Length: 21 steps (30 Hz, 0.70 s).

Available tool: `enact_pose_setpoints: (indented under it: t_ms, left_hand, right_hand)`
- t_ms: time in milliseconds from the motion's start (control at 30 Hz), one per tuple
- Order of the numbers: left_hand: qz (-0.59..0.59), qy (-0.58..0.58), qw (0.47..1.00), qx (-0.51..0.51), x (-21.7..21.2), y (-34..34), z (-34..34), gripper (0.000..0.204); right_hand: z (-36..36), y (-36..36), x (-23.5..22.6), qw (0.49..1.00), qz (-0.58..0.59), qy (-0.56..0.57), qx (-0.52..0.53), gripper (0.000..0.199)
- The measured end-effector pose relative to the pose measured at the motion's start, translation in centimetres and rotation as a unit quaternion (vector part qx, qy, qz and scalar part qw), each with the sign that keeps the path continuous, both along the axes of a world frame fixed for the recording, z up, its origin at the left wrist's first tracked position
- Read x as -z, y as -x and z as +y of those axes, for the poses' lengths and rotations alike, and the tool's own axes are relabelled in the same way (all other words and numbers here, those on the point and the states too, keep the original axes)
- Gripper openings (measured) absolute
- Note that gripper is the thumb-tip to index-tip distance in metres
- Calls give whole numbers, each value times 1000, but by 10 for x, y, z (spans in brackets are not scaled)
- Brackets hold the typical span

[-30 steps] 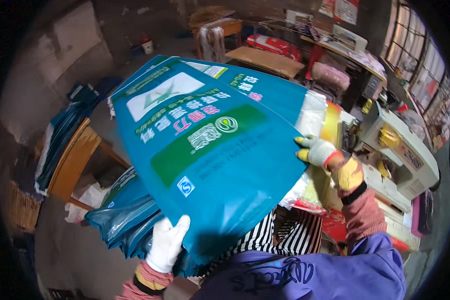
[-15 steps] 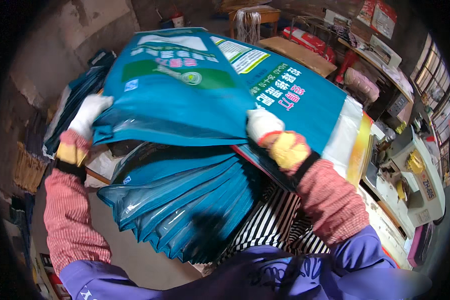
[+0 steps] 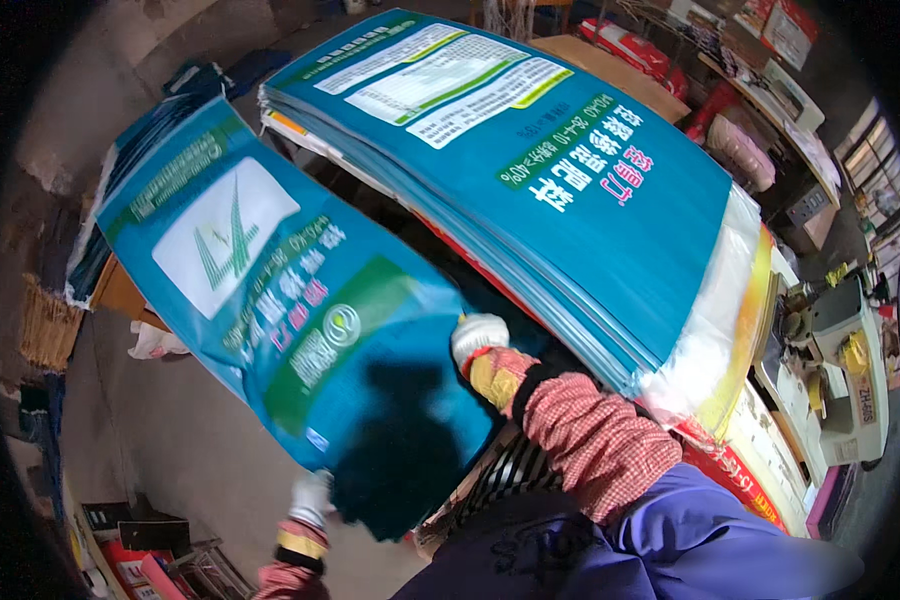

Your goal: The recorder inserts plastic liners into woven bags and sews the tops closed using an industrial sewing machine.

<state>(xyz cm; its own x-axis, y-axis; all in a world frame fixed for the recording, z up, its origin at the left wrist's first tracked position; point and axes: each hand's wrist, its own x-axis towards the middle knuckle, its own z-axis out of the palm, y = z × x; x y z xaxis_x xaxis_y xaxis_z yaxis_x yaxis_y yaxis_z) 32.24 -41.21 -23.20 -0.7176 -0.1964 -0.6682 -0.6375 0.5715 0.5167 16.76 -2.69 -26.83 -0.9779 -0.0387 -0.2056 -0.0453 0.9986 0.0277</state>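
Observation:
A teal plastic woven bag with a white panel and a green band lies slanting across the left and middle, its near end toward my lap. My right hand, in a white glove, is closed on its right edge. At its near left corner is my gloved left hand, fingers closed around the edge and partly blurred. A shadow falls on the bag's near end. Whatever lies beneath the bag is hidden. To the right, a thick stack of flat teal bags rests on white and yellow sacking.
Folded dark bags are piled at the far left. A cream sewing machine stands on a bench at the right. Red and black items sit at the lower left. Farther back are a wooden tabletop and red sacks.
The bag has come off the top of the right-hand stack and swung left and down toward me. Both hands moved nearer with it, the left one dropping far down. The fanned bags are now covered.

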Motion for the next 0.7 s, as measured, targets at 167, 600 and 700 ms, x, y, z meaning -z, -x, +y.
enact_pose_setpoints:
  t_ms: [167,600,700]
  left_hand:
    - [-117,-171,931,-301,95,-83,52,19]
    - [18,200,881,428,146,-102,16,64]
    - [-64,336,775,531,-44,-7,157,48]
  right_hand:
    - [74,-40,95,999,-19,-36,0,18]
    - [12,-54,95,943,289,-167,8,27]
    - [67,-101,88,922,354,-117,110,29]
